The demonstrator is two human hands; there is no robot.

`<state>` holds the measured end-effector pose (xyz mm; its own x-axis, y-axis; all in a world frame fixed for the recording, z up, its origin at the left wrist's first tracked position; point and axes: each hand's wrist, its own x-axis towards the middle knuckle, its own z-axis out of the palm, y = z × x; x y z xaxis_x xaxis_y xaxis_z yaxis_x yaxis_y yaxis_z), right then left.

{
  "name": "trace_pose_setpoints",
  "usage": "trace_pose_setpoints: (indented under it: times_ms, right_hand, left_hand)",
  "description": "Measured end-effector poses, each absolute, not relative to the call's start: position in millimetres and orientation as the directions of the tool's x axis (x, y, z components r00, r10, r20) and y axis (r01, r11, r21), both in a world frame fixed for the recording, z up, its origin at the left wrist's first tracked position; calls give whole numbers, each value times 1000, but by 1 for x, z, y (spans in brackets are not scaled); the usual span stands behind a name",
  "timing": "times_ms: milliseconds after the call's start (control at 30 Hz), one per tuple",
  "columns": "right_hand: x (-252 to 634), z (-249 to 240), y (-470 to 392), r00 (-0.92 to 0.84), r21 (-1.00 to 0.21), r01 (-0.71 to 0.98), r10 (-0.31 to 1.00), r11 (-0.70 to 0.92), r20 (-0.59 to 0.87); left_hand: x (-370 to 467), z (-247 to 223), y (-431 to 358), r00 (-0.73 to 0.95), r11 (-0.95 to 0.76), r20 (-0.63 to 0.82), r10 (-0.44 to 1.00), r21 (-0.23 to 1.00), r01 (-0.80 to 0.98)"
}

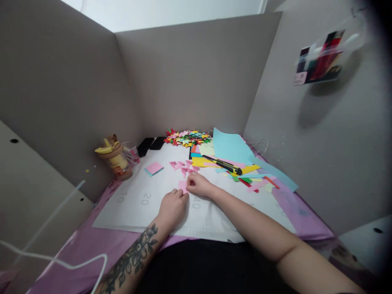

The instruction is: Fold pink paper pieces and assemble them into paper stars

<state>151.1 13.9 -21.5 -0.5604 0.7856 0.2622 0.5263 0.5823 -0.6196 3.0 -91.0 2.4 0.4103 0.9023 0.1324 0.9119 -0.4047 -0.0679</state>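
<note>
A small pink paper square (pixel 183 186) lies on the white sheet (pixel 171 220) between my hands. My left hand (pixel 174 204) rests at its lower left edge, fingers bent and close together over the paper. On its right side my right hand (pixel 197 184) pinches the edge of the square with thumb and forefinger. Just beyond my fingers lie several folded pink pieces (pixel 184 166). To the left is a small stack of pink and blue squares (pixel 154 168). Farther back sits a pile of colourful folded paper stars (pixel 186 138).
A black and yellow cutter (pixel 226 165) lies on coloured paper strips (pixel 254 181) at the right, near a large light blue sheet (pixel 231 147). A cup (pixel 114 157) and two black phones (pixel 145 146) stand or lie back left. Grey partitions (pixel 196 77) enclose the table.
</note>
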Motion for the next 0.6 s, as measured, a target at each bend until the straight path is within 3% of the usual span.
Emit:
trace_pose_setpoints:
  times_ms: [200,300,433,600]
  right_hand:
    - [163,-15,9,-389,-547,695,884,467,260]
    - [167,-15,10,-327,-570,687,892,451,312]
    - [169,-14,7,-482,-603,491,773,628,412]
    - [174,-12,-7,-694,-510,377,600,774,398]
  left_hand:
    - [5,3,-92,404,-400,103,909,-61,915]
    - [4,3,-92,408,-406,121,905,-43,913]
    - [3,2,-91,406,-407,155,901,-27,913]
    - [-3,-4,-90,373,-391,215,902,45,919]
